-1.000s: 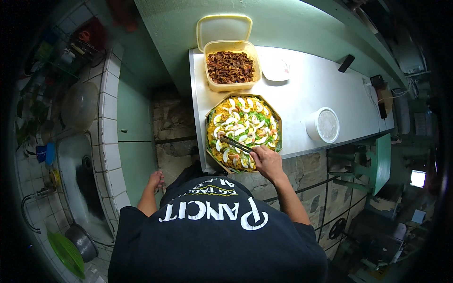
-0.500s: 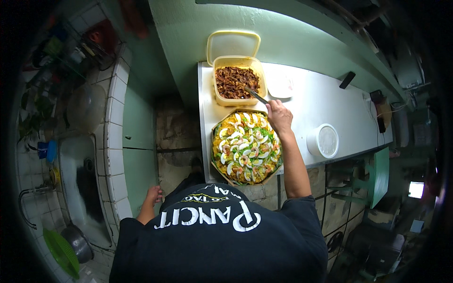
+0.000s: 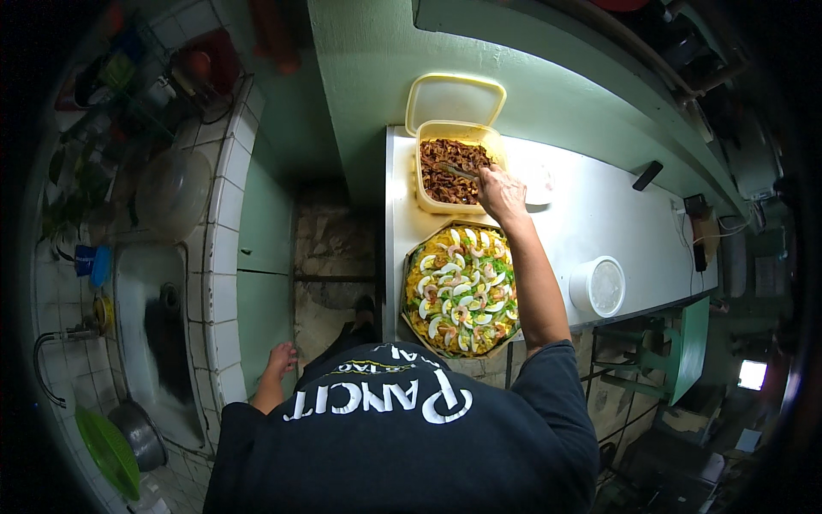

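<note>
Over a yellowish plastic tub (image 3: pixel 445 208) of dark brown chopped topping (image 3: pixel 441 190), my right hand (image 3: pixel 503 190) is closed around slim metal tongs (image 3: pixel 461 172). Their tips reach into the topping; the fingers partly hide the handle. Nearer to me, below my right wrist, sits an octagonal tray (image 3: pixel 414 329) of yellow noodles topped with egg slices (image 3: pixel 449 267), shrimp and chopped greens. My forearm passes over the tray's right edge. My left hand (image 3: pixel 280 356) hangs low at my left side with nothing in it, its fingers loosely apart.
The tub's lid (image 3: pixel 455 101) leans on the green wall behind. On the white table (image 3: pixel 561 230) are a round white lidded container (image 3: pixel 598 287), a white dish (image 3: pixel 539 186) and a black phone-like object (image 3: pixel 647 176). A tiled sink (image 3: pixel 154 343) lies left; a green stool (image 3: pixel 685 351) stands right.
My right hand has moved farther over the tub, and the tongs now lie across the topping. The whole view has shifted slightly. My left hand still hangs at my side.
</note>
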Tool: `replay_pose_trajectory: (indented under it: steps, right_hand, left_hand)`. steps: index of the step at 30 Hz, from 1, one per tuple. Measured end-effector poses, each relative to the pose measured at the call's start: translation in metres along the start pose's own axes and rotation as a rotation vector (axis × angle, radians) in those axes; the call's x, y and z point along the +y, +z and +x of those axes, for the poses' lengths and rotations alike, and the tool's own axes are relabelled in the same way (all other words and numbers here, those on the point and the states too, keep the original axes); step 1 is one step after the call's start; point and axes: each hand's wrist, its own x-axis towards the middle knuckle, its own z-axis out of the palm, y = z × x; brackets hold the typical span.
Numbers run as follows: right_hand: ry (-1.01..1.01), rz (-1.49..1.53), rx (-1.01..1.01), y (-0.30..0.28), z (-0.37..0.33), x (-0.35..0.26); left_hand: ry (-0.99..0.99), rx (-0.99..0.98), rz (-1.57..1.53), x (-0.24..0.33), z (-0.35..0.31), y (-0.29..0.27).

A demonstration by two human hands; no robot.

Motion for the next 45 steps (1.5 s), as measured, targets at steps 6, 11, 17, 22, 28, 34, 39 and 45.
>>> replay_pose_trajectory:
  steps: [6, 11, 17, 22, 28, 34, 39, 45]
  right_hand:
    - [-0.052, -0.106, 0.03, 0.015, -0.029, 0.003]
    - [0.237, 0.258, 0.156, 0.0, -0.064, 0.032]
    - [0.35, 0.649, 0.202, -0.042, -0.157, 0.055]
    - [0.478, 0.756, -0.015, -0.057, -0.253, 0.058]
    - [0.507, 0.515, -0.021, -0.02, -0.295, 0.036]
    - [0.472, 0.436, 0.069, -0.021, -0.291, 0.036]
    - [0.433, 0.473, 0.302, -0.034, -0.225, 0.065]
    - [0.389, 0.034, 0.176, -0.015, -0.091, 0.068]
  left_hand:
    - [-0.012, -0.027, 0.019, 0.0, 0.0, 0.005]
    - [-0.001, -0.032, 0.006, 0.005, 0.001, 0.006]
    - [-0.001, -0.043, 0.063, 0.012, -0.006, 0.017]
    - [-0.019, -0.057, 0.155, 0.009, 0.002, 0.023]
    - [0.066, -0.071, 0.253, 0.037, 0.001, 0.039]
    - [0.11, -0.056, 0.226, 0.056, -0.009, 0.044]
    - [0.054, -0.028, 0.227, 0.043, -0.014, 0.04]
    - [0.058, -0.067, 0.122, 0.01, 0.009, 0.018]
